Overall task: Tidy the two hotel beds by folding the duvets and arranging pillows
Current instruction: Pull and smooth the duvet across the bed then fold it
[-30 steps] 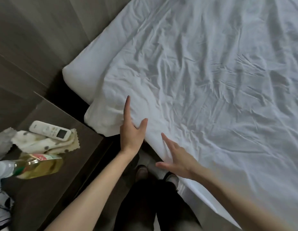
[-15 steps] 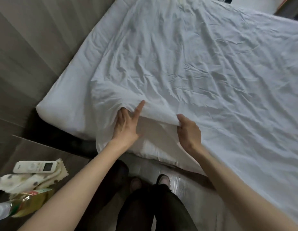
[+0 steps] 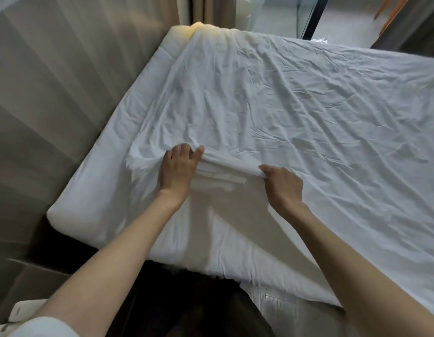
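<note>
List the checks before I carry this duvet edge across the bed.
1. Grip of the left hand on the duvet: ok, fingers dug into bunched fabric.
2. Grip of the right hand: ok, it pinches the lifted edge.
3. Edge straight between the hands: not ok, gathered in folds.
4. Duvet top smooth: not ok, creased all over.
5. Far right corner free: cannot tell, out of frame.
6. The mattress uncovered below the lifted edge: ok.
</note>
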A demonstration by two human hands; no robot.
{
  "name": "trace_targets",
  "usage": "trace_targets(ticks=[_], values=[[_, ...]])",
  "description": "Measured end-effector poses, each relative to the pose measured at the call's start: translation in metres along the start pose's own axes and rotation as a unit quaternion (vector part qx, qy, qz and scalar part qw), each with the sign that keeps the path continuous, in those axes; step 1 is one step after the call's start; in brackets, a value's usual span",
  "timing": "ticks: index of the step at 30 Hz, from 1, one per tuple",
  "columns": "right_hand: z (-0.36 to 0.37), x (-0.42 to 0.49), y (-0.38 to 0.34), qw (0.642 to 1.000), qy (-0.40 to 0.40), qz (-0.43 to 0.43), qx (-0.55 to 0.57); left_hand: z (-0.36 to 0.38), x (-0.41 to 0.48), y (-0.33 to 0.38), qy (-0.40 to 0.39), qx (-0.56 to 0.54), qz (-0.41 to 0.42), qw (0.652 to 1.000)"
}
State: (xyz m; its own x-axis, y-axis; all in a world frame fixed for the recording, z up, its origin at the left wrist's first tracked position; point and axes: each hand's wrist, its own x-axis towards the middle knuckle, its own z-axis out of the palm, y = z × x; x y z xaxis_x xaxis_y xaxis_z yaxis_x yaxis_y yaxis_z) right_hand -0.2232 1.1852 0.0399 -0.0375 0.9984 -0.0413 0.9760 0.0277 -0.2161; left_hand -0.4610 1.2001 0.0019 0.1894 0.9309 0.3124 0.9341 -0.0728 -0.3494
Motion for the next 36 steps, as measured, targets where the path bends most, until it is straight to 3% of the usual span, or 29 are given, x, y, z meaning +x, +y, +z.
trace_targets(ticks=[8, 12, 18, 26, 31, 36], values=[[-0.021, 0.133, 0.009, 1.0, 0.023, -0.003, -0.006, 0.021, 0.116, -0.018, -0.017, 0.043, -0.013, 0.999], [-0.024, 0.192, 0.009, 0.999, 0.04, 0.014, 0.025, 0.041, 0.158, -0.034, -0.001, -0.014, -0.069, 0.998], [-0.017, 0.254, 0.018, 0.989, 0.077, 0.034, 0.122, 0.074, 0.197, -0.051, -0.088, -0.043, -0.123, 0.988], [-0.014, 0.335, 0.001, 0.973, 0.168, -0.014, 0.155, 0.113, 0.303, -0.095, 0.033, -0.013, -0.047, 0.998], [0.025, 0.389, -0.006, 0.983, 0.105, 0.028, 0.149, 0.167, 0.347, -0.104, -0.02, 0.011, -0.023, 0.999], [0.104, 0.422, 0.006, 0.985, 0.059, 0.075, 0.144, 0.239, 0.372, -0.089, -0.048, -0.016, 0.051, 0.997]])
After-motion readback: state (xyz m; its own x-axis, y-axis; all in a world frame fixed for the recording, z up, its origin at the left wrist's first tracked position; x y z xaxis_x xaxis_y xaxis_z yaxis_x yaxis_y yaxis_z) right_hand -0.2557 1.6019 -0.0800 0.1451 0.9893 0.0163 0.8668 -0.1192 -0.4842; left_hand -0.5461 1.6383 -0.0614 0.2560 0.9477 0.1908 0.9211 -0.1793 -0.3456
